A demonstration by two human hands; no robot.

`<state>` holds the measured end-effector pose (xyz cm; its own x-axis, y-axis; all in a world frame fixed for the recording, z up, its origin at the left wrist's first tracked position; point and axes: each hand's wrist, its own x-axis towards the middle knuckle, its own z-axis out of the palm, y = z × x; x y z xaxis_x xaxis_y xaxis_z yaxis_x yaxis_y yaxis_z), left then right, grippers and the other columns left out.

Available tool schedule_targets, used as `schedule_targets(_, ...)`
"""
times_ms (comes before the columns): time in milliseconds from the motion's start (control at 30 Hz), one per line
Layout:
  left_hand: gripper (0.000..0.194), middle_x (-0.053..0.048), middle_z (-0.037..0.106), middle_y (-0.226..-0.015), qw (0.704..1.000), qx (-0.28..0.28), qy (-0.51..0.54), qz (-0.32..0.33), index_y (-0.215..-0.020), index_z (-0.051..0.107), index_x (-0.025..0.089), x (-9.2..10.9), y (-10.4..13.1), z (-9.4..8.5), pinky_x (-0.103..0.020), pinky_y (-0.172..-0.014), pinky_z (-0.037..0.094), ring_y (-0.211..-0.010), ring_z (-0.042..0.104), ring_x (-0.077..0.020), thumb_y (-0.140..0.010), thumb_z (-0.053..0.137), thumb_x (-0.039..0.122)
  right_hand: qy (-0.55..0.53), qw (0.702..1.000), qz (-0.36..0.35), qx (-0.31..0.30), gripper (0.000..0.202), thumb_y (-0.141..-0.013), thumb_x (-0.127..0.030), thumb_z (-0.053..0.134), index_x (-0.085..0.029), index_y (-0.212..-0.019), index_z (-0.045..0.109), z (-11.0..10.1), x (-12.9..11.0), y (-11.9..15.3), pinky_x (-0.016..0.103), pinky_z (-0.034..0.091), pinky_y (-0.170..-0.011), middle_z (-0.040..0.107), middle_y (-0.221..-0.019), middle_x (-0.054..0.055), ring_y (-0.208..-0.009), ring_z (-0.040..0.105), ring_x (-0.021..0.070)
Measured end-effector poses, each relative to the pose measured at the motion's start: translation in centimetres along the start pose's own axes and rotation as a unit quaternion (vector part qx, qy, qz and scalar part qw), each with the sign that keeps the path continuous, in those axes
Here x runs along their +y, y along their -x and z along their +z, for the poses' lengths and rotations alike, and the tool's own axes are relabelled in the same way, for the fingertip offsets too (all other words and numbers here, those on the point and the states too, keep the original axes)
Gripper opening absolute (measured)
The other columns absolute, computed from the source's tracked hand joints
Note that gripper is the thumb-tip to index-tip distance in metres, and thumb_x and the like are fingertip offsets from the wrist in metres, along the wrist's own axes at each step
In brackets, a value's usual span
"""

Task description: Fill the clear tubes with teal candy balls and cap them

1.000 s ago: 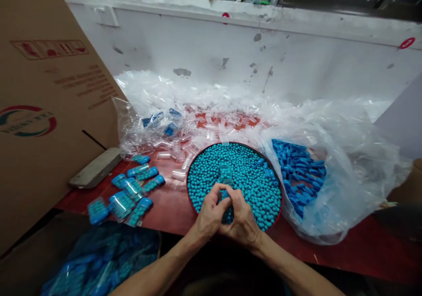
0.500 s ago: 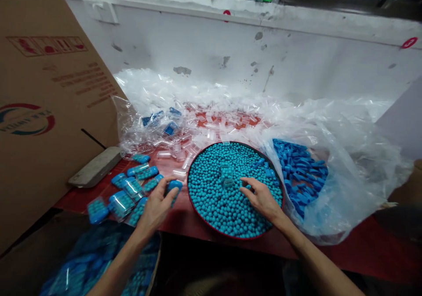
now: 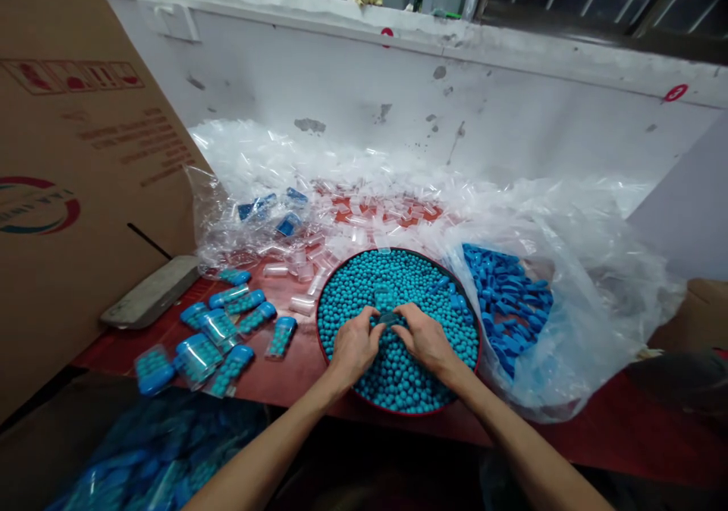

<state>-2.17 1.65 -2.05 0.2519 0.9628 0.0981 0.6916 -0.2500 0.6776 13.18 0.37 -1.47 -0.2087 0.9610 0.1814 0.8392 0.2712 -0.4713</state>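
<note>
A round tray [image 3: 319,329] with a dark red rim is filled with small blue balls [image 3: 398,382]. Over its middle, my left hand [image 3: 356,344] and my right hand [image 3: 425,338] pinch the two sides of a small clear container [image 3: 390,318]. Fingers partly cover this container. Another clear container [image 3: 384,294] rests among the balls just behind. A few blue caps [image 3: 456,299] lie on the balls at the tray's right. Left of the tray, a filled container with a blue cap [image 3: 281,337] lies by itself on the red table, near several similar filled containers [image 3: 219,329].
Clear empty containers [image 3: 304,304] lie scattered behind the tray, beside plastic film. An open plastic bag of blue caps [image 3: 512,299] sits at the right. A tall cardboard box [image 3: 85,162] and a grey block [image 3: 151,291] stand left. Below the table edge are more filled containers [image 3: 136,458].
My left hand has let go of a filled container on the table and moved right to the tray. Both hands now meet at the clear container. The view has shifted slightly.
</note>
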Motion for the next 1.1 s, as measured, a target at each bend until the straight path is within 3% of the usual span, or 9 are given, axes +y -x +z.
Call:
schedule_targets(167, 0.024, -0.003, 0.062, -0.074, 0.999, -0.029, -0.010, 0.036, -0.092, 0.056, 0.022, -0.4, 0.2, -0.3, -0.024, -0.061, 0.036, -0.068, 0.057, -0.0170, -0.080, 0.041, 0.036, 0.022, 0.999, -0.025, -0.040, 0.018, -0.083, -0.021, 0.042, -0.020, -0.094, 0.055, 0.1, -0.9, 1.3, 0.026, 0.042, -0.072, 0.060, -0.089, 0.005, -0.083, 0.057, 0.0168)
schedule_targets(233, 0.029, -0.004, 0.063, -0.075, 0.997, -0.052, -0.058, 0.019, -0.090, 0.057, 0.022, -0.2, 0.1, -0.6, -0.024, -0.061, 0.037, -0.071, 0.058, -0.0177, -0.081, 0.037, 0.042, 0.012, 0.998, -0.021, -0.058, 0.020, -0.084, -0.021, 0.039, -0.021, -0.091, 0.057, -0.1, -0.7, 1.3, 0.024, 0.041, -0.071, 0.062, -0.087, 0.003, -0.082, 0.057, 0.0155)
schedule_targets(400, 0.041, -0.008, 0.065, -0.083, 0.973, -0.099, -0.208, -0.034, -0.094, 0.053, 0.019, 1.4, -0.8, -0.1, -0.028, -0.066, 0.040, -0.080, 0.060, -0.0218, -0.077, 0.037, 0.053, 0.039, 0.992, 0.111, -0.052, 0.026, -0.085, -0.032, 0.038, -0.021, -0.102, 0.054, -1.2, 0.9, -0.6, 0.025, 0.039, -0.074, 0.063, -0.093, 0.004, -0.089, 0.057, 0.0170)
schedule_targets(567, 0.032, -0.010, 0.064, -0.087, 0.957, -0.130, -0.260, -0.013, -0.098, 0.051, 0.017, 2.0, -1.0, -0.2, -0.031, -0.067, 0.041, -0.081, 0.060, -0.0245, -0.077, 0.043, 0.040, 0.141, 0.970, 0.162, -0.115, 0.025, -0.085, -0.029, 0.037, -0.017, -0.100, 0.053, -1.1, 2.1, -1.7, 0.028, 0.038, -0.075, 0.058, -0.098, 0.011, -0.093, 0.055, 0.0211)
schedule_targets(767, 0.041, -0.008, 0.063, -0.089, 0.950, -0.238, -0.200, -0.013, -0.100, 0.052, 0.020, 0.3, -0.9, -1.5, -0.028, -0.066, 0.040, -0.085, 0.058, -0.0250, -0.063, 0.057, 0.038, 0.108, 0.972, 0.157, -0.140, 0.023, -0.085, -0.023, 0.035, -0.012, -0.092, 0.054, 0.0, 2.3, -1.5, 0.029, 0.037, -0.072, 0.058, -0.095, 0.015, -0.086, 0.056, 0.0213)
schedule_targets(967, 0.035, -0.005, 0.061, -0.079, 0.967, -0.235, -0.094, -0.027, -0.090, 0.055, 0.017, 0.3, -1.6, 0.1, -0.026, -0.061, 0.038, -0.076, 0.056, -0.0223, -0.058, 0.059, 0.029, -0.005, 0.983, 0.086, -0.160, 0.025, -0.085, -0.020, 0.034, -0.016, -0.089, 0.058, 0.0, 1.3, -1.3, 0.020, 0.038, -0.072, 0.063, -0.089, 0.004, -0.083, 0.056, 0.0129)
schedule_targets(1100, 0.029, -0.002, 0.061, -0.080, 0.971, -0.234, -0.043, -0.025, -0.088, 0.055, 0.016, 0.3, -1.7, 1.1, -0.024, -0.062, 0.038, -0.074, 0.055, -0.0179, -0.061, 0.055, 0.026, -0.149, 0.982, 0.032, -0.108, 0.027, -0.083, -0.019, 0.037, -0.017, -0.098, 0.059, -0.4, 1.3, -0.8, 0.022, 0.039, -0.078, 0.063, -0.095, 0.004, -0.087, 0.056, 0.0142)
